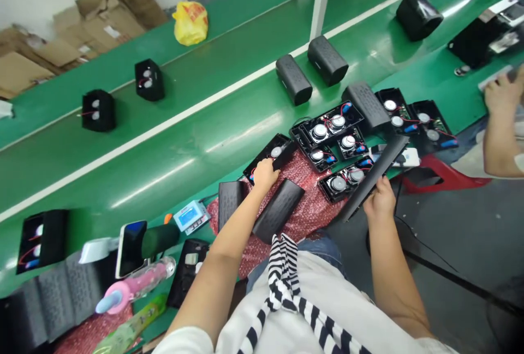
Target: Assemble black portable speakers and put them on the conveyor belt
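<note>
My left hand [265, 175] is closed on the near edge of an open black speaker housing [262, 153], with a round silver driver and a blue part inside. In my right hand [380, 199] a long black speaker cover [374, 178] is held tilted, its edge toward me. Beneath both lies pink bubble wrap [303, 201]. Two closed-looking black speaker shells, one [279, 209] nearer me and another [230, 201] to its left, rest by my left forearm. Several open housings with wired drivers, one [329, 126] on top, are piled between and beyond my hands.
A green conveyor belt [196, 141] carries several black speakers. On the left are a blue meter [191, 216], a phone [131, 249] and a pink bottle [135, 284]. A red stool [446, 174] stands at right, near another person's arm [501, 136]. A white post [321, 2] rises behind.
</note>
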Demonstrator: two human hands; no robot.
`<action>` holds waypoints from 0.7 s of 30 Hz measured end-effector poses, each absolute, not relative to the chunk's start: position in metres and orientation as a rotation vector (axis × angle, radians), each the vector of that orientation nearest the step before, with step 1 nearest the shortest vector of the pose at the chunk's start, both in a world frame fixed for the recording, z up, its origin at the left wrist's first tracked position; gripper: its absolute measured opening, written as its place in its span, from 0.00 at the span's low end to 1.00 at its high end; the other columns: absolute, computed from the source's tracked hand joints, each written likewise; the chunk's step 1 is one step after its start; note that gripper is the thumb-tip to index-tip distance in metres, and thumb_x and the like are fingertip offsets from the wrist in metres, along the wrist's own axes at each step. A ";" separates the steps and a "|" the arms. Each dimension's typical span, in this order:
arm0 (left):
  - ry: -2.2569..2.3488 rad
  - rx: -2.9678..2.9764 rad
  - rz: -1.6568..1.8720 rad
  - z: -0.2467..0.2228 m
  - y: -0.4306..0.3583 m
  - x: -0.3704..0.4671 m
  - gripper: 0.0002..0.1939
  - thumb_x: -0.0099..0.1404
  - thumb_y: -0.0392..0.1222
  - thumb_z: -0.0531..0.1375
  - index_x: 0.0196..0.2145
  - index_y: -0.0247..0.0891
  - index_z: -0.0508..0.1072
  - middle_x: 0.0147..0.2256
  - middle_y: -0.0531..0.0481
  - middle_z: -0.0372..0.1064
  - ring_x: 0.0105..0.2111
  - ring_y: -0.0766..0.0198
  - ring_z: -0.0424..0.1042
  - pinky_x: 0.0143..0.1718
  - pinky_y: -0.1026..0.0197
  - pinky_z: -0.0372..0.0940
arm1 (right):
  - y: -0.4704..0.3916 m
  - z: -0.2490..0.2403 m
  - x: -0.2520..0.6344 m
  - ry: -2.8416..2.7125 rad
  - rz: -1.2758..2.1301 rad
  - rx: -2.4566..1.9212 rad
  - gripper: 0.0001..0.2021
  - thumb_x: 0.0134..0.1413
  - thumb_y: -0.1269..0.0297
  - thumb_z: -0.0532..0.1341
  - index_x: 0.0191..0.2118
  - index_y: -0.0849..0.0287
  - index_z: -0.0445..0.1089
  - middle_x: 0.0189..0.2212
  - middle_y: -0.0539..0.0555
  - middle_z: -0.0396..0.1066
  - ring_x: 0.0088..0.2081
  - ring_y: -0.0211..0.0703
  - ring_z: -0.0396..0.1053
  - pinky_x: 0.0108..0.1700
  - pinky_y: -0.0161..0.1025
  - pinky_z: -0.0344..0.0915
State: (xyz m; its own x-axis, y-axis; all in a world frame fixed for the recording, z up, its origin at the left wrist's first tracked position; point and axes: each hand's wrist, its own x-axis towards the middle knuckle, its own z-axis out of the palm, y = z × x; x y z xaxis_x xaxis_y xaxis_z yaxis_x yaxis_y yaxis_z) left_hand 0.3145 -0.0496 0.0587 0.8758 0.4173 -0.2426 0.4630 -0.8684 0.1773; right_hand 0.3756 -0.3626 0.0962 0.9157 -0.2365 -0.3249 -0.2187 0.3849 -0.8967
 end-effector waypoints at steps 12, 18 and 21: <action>0.479 2.847 -0.376 0.024 -0.074 0.304 0.17 0.68 0.49 0.53 0.48 0.36 0.68 0.48 0.39 0.67 0.49 0.53 0.67 0.47 0.57 0.62 | -0.387 0.094 0.340 0.420 0.420 -1.109 0.17 0.48 0.45 0.59 0.34 0.56 0.68 0.24 0.49 0.70 0.27 0.45 0.71 0.32 0.45 0.71; 0.450 2.797 -0.375 0.019 -0.073 0.305 0.19 0.69 0.51 0.49 0.46 0.35 0.71 0.47 0.39 0.70 0.48 0.53 0.68 0.49 0.57 0.61 | -0.353 0.097 0.322 0.360 0.794 -0.963 0.20 0.49 0.41 0.59 0.35 0.54 0.69 0.26 0.50 0.73 0.35 0.50 0.75 0.41 0.50 0.73; 0.467 2.783 -0.368 0.019 -0.073 0.306 0.19 0.70 0.51 0.48 0.44 0.36 0.72 0.46 0.39 0.70 0.48 0.53 0.69 0.48 0.57 0.61 | -0.336 0.099 0.324 0.366 0.779 -0.921 0.20 0.46 0.42 0.63 0.35 0.54 0.71 0.29 0.52 0.76 0.43 0.53 0.74 0.47 0.51 0.72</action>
